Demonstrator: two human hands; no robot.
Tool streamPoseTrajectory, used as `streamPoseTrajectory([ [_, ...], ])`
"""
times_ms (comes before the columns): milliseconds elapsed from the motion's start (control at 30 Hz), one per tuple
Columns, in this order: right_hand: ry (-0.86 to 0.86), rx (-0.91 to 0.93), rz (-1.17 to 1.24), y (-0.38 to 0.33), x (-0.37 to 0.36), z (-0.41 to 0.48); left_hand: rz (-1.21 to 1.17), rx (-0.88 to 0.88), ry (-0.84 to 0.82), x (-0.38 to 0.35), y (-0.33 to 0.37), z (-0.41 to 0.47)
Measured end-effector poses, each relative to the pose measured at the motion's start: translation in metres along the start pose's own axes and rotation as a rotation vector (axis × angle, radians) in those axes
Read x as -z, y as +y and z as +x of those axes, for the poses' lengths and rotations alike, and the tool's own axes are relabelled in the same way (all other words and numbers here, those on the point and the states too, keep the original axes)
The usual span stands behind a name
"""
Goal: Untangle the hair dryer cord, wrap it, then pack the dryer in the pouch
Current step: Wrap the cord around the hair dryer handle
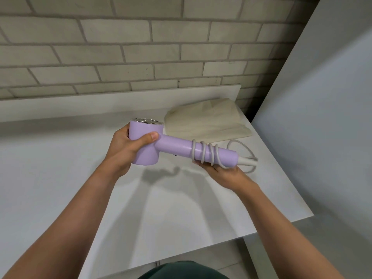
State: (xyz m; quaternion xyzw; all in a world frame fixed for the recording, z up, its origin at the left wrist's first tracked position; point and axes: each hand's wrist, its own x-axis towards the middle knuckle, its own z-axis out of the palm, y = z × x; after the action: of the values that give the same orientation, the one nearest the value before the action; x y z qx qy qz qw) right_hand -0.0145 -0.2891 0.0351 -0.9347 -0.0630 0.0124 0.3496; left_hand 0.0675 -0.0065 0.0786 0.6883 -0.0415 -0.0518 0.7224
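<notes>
A lilac hair dryer hangs above the white table, its handle pointing right. My left hand grips its round head, thumb across the front. The grey cord is wound in several turns round the handle, and a loose loop sticks out past the handle's end. My right hand holds the handle's end from below, with its fingers hidden behind the handle and the cord. A beige cloth pouch lies flat on the table behind the dryer.
The white table ends at a front edge near me and a right edge close to a grey panel. A raised white ledge runs along the brick wall at the back.
</notes>
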Motion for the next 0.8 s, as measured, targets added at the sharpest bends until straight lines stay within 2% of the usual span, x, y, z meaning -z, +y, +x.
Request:
streamPoseTrajectory([
  [67,-0.025,0.031,0.045,-0.01,-0.001,-0.001,0.011,0.005,0.036,0.0,0.0,0.002],
  [167,-0.101,0.147,-0.038,-0.024,0.001,0.002,0.005,0.012,0.107,-0.002,0.001,0.006],
  [333,-0.198,0.146,-0.14,-0.038,0.008,-0.003,0.033,0.001,0.195,-0.01,0.007,0.012],
  [500,-0.277,0.135,-0.159,-0.05,0.027,-0.013,0.193,-0.033,0.302,-0.012,0.003,0.019],
  [600,-0.321,0.105,-0.214,-0.053,0.038,-0.021,0.334,-0.071,0.297,-0.011,-0.003,0.019],
  [667,-0.301,0.126,-0.263,-0.054,0.045,-0.022,0.412,-0.096,0.279,-0.011,-0.008,0.016],
  [800,-0.106,0.169,-0.424,-0.048,0.059,-0.019,0.484,-0.102,0.189,-0.01,-0.015,0.012],
])
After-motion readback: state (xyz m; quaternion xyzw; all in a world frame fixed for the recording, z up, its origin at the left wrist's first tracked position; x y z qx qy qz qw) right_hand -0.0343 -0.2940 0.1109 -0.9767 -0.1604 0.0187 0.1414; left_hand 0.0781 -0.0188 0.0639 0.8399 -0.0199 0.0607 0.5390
